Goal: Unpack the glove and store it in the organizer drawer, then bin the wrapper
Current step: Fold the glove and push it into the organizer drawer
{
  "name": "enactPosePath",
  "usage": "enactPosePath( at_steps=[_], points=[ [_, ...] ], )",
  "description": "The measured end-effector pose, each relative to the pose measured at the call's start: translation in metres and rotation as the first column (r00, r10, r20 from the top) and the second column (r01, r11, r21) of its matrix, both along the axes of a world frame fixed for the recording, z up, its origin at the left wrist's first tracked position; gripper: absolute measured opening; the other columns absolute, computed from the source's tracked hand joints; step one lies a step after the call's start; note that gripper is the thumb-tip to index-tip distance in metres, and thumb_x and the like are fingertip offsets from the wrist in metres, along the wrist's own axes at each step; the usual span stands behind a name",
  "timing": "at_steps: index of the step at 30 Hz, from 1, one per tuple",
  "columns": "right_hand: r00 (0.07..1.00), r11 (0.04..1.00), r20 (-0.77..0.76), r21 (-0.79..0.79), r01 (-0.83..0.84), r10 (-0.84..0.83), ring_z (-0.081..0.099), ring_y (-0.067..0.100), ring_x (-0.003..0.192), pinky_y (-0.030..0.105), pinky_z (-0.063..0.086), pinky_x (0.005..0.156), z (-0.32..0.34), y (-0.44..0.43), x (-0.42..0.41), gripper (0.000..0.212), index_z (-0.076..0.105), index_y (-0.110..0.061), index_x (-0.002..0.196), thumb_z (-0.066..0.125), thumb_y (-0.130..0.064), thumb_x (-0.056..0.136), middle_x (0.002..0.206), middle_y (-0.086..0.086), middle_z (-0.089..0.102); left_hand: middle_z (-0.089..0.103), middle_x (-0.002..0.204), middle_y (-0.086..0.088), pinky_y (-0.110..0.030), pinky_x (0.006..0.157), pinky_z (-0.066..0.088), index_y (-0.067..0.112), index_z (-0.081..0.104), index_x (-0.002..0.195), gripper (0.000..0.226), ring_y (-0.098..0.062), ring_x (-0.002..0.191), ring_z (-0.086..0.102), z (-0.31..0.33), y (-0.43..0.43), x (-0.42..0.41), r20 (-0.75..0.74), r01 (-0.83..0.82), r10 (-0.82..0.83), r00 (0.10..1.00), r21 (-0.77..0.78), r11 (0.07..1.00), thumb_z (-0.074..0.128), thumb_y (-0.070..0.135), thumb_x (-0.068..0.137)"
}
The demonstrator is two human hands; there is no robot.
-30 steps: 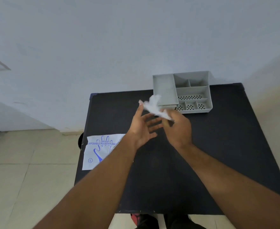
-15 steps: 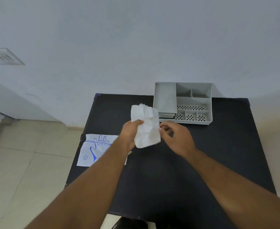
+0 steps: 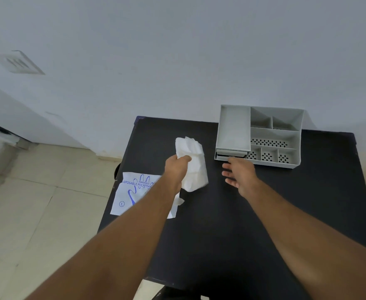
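The left hand (image 3: 176, 168) is closed around the upper part of a crumpled white polyethylene glove (image 3: 194, 164), with the thumb and fingers pinching it just below its bunched top. The glove is held up above the black tabletop (image 3: 216, 224), its loose lower end hanging down past the wrist toward the table's left half. The left forearm crosses over the wrapper (image 3: 134, 192), a flat white sheet printed with blue lettering and a blue hand outline, which lies at the left edge of the tabletop and juts out past that edge over the tiled floor (image 3: 37, 213). A torn corner of the wrapper shows on the near side of the arm.

The right hand (image 3: 239, 172) holds nothing; its fingers are spread and slightly curled, palm turned leftward, and it hovers above the tabletop just in front of the grey desk organizer (image 3: 275, 135). Its fingertips are near the organizer's small drawer (image 3: 231, 153), which sits under the tall left compartment; whether they touch the drawer front cannot be told. The drawer seems to stand out a little at the front.

The organizer stands at the far edge of the tabletop, toward the far right corner, against the pale wall (image 3: 177, 61). Its right part is divided into several compartments, some with perforated floors.
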State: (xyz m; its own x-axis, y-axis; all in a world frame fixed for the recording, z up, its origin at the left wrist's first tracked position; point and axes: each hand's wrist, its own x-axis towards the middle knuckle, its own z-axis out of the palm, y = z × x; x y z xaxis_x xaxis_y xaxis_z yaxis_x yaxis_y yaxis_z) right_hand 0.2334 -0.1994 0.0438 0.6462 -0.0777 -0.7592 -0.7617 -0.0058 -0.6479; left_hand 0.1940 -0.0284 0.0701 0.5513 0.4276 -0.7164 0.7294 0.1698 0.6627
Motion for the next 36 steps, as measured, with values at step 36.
enactPosePath(
  at_steps=[36],
  points=[
    [0.971, 0.991, -0.197, 0.006, 0.136, -0.132, 0.055, 0.016, 0.063, 0.033, 0.047, 0.065, -0.011, 0.008, -0.066, 0.022, 0.059, -0.016, 0.079, 0.057, -0.035, 0.09, 0.076, 0.0, 0.064, 0.062, 0.097, -0.003, -0.039, 0.079, 0.049, 0.014, 0.056, 0.121, 0.023, -0.024, 0.09, 0.06, -0.011, 0.008, 0.002, -0.006, 0.08, -0.081, 0.997, -0.075, 0.994, 0.053, 0.015, 0.099]
  ],
)
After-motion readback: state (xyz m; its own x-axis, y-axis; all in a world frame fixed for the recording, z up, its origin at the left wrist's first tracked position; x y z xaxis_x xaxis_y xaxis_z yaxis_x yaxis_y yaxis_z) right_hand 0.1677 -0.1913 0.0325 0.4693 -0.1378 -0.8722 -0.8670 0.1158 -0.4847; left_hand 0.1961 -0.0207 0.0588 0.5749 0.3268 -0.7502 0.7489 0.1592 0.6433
